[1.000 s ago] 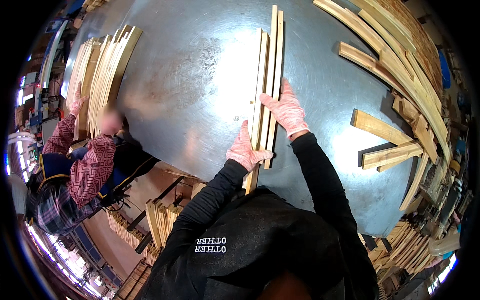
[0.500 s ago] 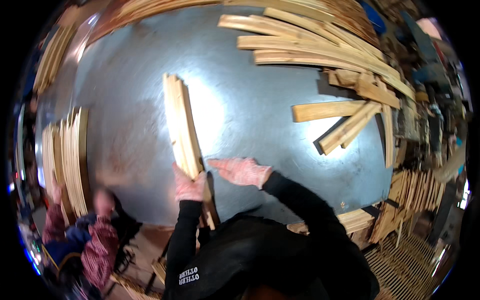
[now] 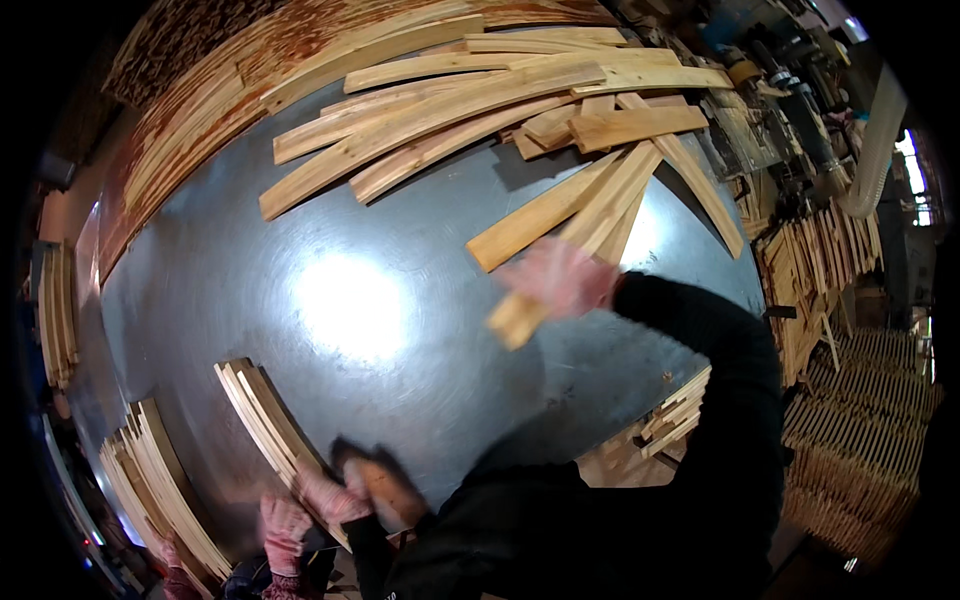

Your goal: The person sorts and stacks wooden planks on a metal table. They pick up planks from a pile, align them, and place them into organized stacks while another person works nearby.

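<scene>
Strip bundle (image 3: pixel 258 412) covered at its near end by left hand (image 3: pixel 335 497), whose closure cannot be told | pale board (image 3: pixel 516 322) clamped in blurred right hand (image 3: pixel 562 280), its end jutting toward the wearer | hands set well apart over metal counter (image 3: pixel 440 370) | loose boards (image 3: pixel 440 115) scattered beyond right hand | co-worker's hand (image 3: pixel 285 524) placed just left of left hand

Pink-knit-gloved left hand (image 3: pixel 335 497) sits low, thumb sticking up. Matching-gloved right hand (image 3: pixel 568 280) is gripping, kinda blurry, with the black-sleeved right arm (image 3: pixel 705 320) bent.
</scene>
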### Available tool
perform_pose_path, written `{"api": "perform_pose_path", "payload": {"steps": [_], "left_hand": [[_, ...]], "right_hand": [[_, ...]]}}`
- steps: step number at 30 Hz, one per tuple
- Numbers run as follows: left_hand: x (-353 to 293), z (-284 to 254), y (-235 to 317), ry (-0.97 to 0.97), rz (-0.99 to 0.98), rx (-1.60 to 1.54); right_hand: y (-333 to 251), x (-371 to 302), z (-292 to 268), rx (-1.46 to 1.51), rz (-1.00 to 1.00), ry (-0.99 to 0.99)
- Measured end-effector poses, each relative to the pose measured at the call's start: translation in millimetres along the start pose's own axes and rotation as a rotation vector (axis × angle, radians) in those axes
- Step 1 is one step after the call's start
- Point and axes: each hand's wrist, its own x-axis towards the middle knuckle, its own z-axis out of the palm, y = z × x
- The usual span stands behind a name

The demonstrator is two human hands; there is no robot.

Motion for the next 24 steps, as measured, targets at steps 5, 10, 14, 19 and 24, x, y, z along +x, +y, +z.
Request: {"api": "perform_pose_path", "payload": {"steps": [5, 10, 14, 19, 24], "left_hand": [[24.0, 84.5, 150.7, -0.405, -0.084, -0.927], [47.4, 103.8, 239.1, -0.238, -0.023, -1.274], [77.7, 112.2, 220.0, -0.238, -0.259, -1.537], [83.1, 145.4, 168.3, -0.346, -0.378, -1.654], [77.5, 164.2, 171.1, -0.363, -0.61, -1.662]], "right_hand": [[-170.1, 42.4, -65.1, 0.438, -0.291, 0.725], [-149.1, 63.7, -87.4, 0.523, -0.519, 1.117], [52.8, 23.2, -74.0, 0.017, 0.37, 0.68], [200.1, 13.3, 0.2, -0.086, 0.509, 0.693], [195.1, 36.0, -25.6, -0.283, 0.49, 0.745]]}}
